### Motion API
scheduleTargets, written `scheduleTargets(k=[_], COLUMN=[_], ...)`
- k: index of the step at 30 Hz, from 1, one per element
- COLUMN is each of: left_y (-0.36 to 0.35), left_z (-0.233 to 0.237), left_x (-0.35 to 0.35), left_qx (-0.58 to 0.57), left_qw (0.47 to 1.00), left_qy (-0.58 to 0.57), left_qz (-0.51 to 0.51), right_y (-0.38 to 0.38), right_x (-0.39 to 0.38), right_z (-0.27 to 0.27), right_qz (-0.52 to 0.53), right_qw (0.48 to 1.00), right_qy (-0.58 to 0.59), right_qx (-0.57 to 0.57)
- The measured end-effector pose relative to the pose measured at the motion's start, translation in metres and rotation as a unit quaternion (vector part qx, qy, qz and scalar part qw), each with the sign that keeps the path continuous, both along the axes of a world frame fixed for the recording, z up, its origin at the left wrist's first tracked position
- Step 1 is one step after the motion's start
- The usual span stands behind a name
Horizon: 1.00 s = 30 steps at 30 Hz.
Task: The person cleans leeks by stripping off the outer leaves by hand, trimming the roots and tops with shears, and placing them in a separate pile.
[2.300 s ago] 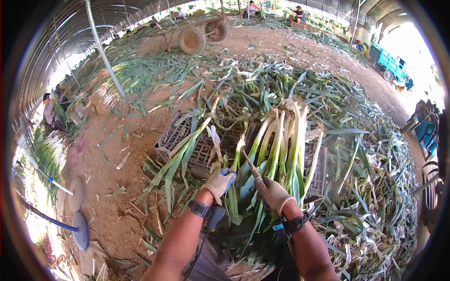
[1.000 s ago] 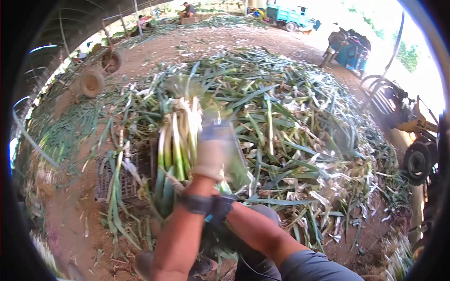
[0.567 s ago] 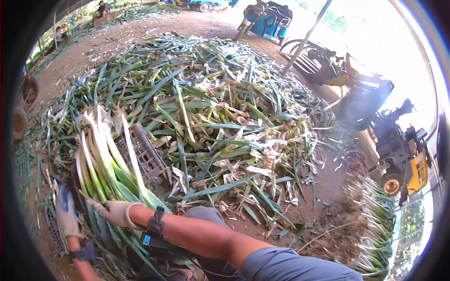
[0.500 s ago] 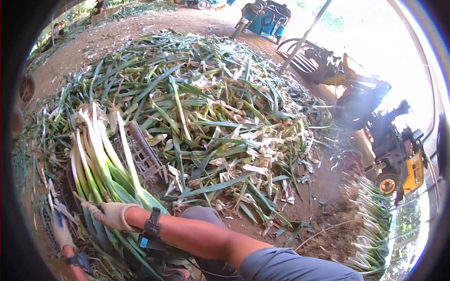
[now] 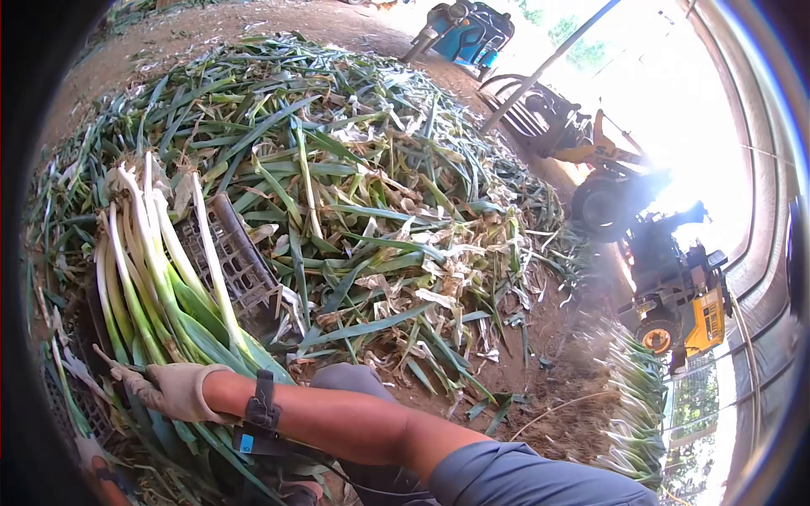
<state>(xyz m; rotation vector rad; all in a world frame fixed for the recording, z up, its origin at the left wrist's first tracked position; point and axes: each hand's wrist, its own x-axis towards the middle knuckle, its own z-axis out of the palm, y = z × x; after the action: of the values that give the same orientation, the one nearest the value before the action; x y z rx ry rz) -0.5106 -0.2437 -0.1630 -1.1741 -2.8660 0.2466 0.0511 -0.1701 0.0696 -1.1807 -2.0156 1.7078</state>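
My gloved right hand [image 5: 173, 390] reaches in over the green leaves of a bunch of leeks [image 5: 156, 278] at the left. Its fingers are closed, and a thin pointed thing sticks out beyond them, too small to name. The bunch lies with white stems and roots pointing up the view, against a dark plastic crate [image 5: 232, 257]. At the lower left edge, my left hand [image 5: 89, 451] is dark and blurred beside a long green and white stalk [image 5: 69, 392]; its fingers cannot be made out.
A large heap of cut leaves [image 5: 363, 194] fills the middle. Trimmed leeks [image 5: 637, 405] lie in a row at the lower right. Behind stand a yellow and black loader [image 5: 704, 316], a leaning pole [image 5: 548, 67] and a blue three-wheeler [image 5: 468, 38].
The whole view has shifted, so the leeks, heap and vehicles appear farther left. My left hand has moved down toward the frame's edge. My right hand stays over the leek leaves.
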Motion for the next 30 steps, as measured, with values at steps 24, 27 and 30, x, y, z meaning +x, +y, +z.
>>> scheduleTargets(k=[24, 27, 30], left_y=[0.009, 0.020, 0.017], left_z=[0.221, 0.218, 0.191], left_x=[0.293, 0.324, 0.330], left_qx=[0.284, 0.196, 0.194], left_qw=[0.924, 0.961, 0.966], left_qy=[-0.247, -0.188, -0.145], left_qz=[-0.062, -0.048, -0.093], right_y=[-0.009, -0.016, -0.017], right_x=[0.000, 0.000, -0.001], right_z=[0.025, 0.023, -0.001], right_qz=[0.042, 0.047, 0.073], right_qw=[0.993, 0.997, 0.994], right_qy=[0.041, 0.026, -0.043], right_qx=[-0.101, -0.060, 0.067])
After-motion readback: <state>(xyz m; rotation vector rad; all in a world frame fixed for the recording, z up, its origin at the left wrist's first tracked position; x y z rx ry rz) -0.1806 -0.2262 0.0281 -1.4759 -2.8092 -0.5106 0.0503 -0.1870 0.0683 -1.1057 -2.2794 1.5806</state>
